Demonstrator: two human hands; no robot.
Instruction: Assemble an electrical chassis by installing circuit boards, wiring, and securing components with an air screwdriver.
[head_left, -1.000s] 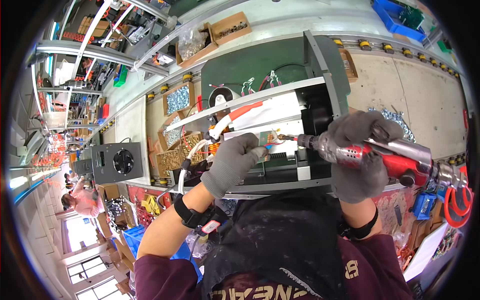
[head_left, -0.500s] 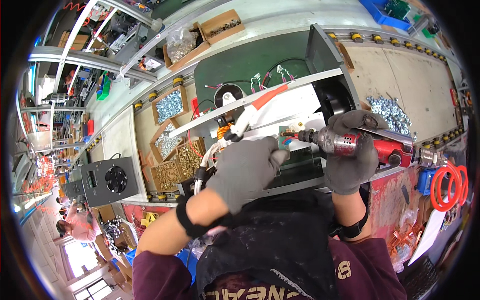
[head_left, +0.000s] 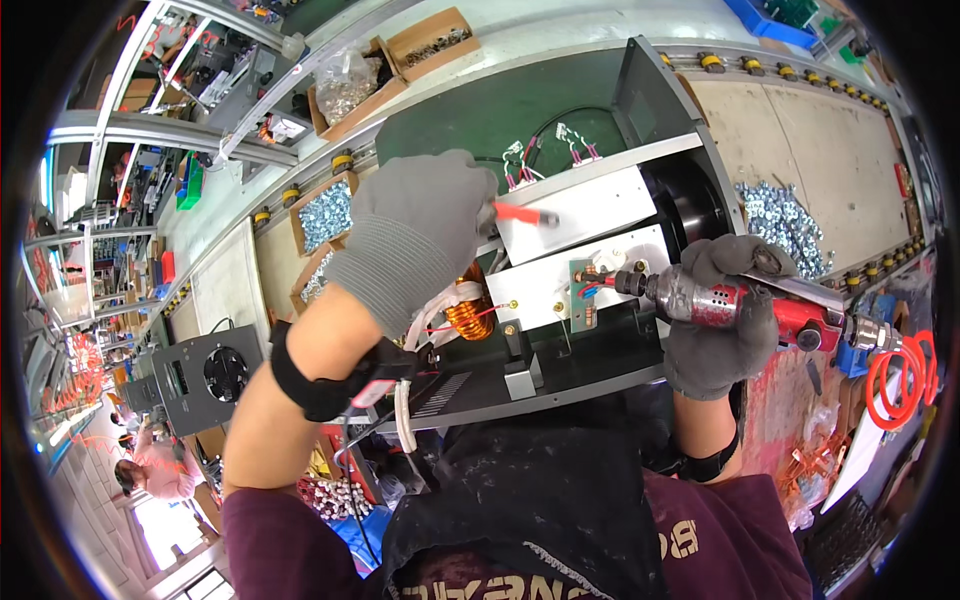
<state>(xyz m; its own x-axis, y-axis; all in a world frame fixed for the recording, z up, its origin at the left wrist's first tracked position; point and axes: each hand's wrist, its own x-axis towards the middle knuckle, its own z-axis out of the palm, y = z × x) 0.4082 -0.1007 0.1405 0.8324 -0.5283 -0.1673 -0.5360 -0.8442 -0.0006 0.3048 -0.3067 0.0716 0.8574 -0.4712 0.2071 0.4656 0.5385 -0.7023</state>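
1. An open, dark-grey metal chassis point(head_left: 620, 350) slants across the centre of the frame, its front rail close to the worker's black apron point(head_left: 540, 470).
2. A flat, dark-green sheet point(head_left: 450, 125) shows beyond the chassis in the upper centre.
3. The worker's left hand point(head_left: 425, 215), in a grey knit glove, bends over the back of the chassis at centre left, fingers curled tight around a cable's end.
4. A red-and-silver air-powered screwdriver point(head_left: 690, 295) lies level at centre right, nose pointing left over the chassis.
5. A boxy grey cabinet point(head_left: 205, 375) with a round black fan stands at the left of the frame.
6. The worker's right hand point(head_left: 750, 325), gloved to match, clasps the screwdriver's body firmly at centre right.
7. Two flat, silvery-white plates point(head_left: 580, 220) lie side by side inside the chassis, just right of centre.
8. A loose heap of small silvery metal fasteners point(head_left: 780, 225) is spread on the work surface at upper right.
9. A coiled orange-red hose point(head_left: 900, 385) hangs at the right edge.
10. A copper-wound coil point(head_left: 470, 315) sits in the chassis, below the left hand.
11. A narrow green circuit board point(head_left: 588, 318) sits just left of the screwdriver's nose; whether the tip touches anything there is hard to tell.
12. The red-sleeved cable end point(head_left: 520, 213), dark at its tip, juts rightward from the left fist above the plates.
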